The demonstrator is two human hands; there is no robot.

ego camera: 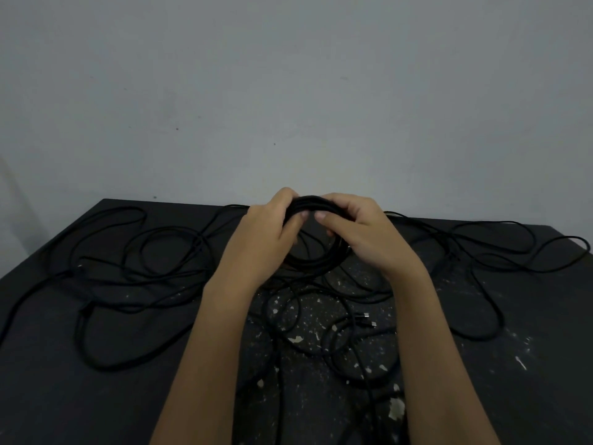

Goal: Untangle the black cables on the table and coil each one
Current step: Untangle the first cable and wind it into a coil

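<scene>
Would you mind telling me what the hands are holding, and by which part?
A coil of black cable: the left hand and right hand grip its upper arc, side by side.

— Where does the single view look from?
— From the person's head, above the near side of the tabletop (64, 412), facing forward and down.
— How near?
— Close. The left forearm (208, 348) and right forearm (433, 348) enter from the bottom edge. The wide angle reaches the far edge and the grey wall (288, 75).
</scene>
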